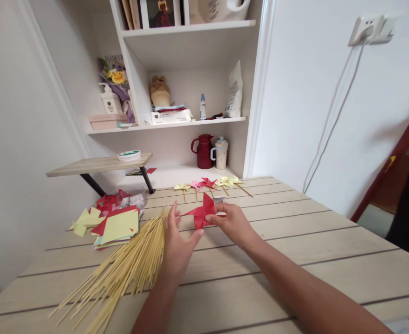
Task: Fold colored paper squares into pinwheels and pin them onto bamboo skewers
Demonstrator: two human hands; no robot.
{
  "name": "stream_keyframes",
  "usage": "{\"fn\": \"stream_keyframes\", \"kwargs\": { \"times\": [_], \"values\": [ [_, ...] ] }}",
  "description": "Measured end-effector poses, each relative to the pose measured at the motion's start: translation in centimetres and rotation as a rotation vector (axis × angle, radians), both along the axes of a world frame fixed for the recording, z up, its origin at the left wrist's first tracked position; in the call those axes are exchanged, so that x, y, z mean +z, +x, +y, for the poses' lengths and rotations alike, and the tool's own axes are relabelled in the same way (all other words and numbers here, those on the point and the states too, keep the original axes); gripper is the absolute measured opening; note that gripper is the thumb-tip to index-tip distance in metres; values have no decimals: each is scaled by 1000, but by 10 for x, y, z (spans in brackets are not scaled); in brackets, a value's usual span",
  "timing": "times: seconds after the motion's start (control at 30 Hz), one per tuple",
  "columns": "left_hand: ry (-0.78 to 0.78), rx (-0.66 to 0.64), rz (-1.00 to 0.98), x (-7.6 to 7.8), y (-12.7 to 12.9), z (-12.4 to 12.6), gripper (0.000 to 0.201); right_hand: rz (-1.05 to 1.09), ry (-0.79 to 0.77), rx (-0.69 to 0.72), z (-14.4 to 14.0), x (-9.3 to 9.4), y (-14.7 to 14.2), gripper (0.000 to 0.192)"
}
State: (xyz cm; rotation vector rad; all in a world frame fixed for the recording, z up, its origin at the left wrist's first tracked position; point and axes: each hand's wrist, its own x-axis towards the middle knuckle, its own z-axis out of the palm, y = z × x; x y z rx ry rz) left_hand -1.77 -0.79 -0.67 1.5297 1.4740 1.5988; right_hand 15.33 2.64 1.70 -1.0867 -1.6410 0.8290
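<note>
A red paper pinwheel [200, 213] is held above the table, its points spread out. My right hand [235, 223] pinches it at its right side between thumb and fingers. On the other side, my left hand [178, 241] has its fingers and thumb apart; the thumb tip is close to the pinwheel's lower point, and I cannot tell whether it touches. A loose bundle of thin wooden sticks [131, 260] lies just left of my left hand. Behind the hands, several finished pinwheels on sticks, among them a red one [209, 182], lie in a row.
Stacked paper squares [120, 227], a yellow folded pinwheel [86, 221] and red paper pieces [111, 200] are at the left. A small raised stand [86, 166] carries a white round container [129, 156]. Behind stand a red jug [204, 152] and a cup [221, 154] beneath white shelves [190, 124].
</note>
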Motion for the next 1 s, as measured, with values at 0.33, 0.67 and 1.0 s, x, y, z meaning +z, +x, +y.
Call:
{"fn": "stream_keyframes", "kwargs": {
  "times": [0.33,0.67,1.0],
  "values": [
    [222,208,559,-3,0,1,24,-597,277,-30,-1,7,8,12],
    [78,25,364,-2,2,3,14,-736,347,-24,-6,8,5,11],
    [105,6,317,-6,3,7,6,-756,369,14,-6,6,4,9]
  ]
}}
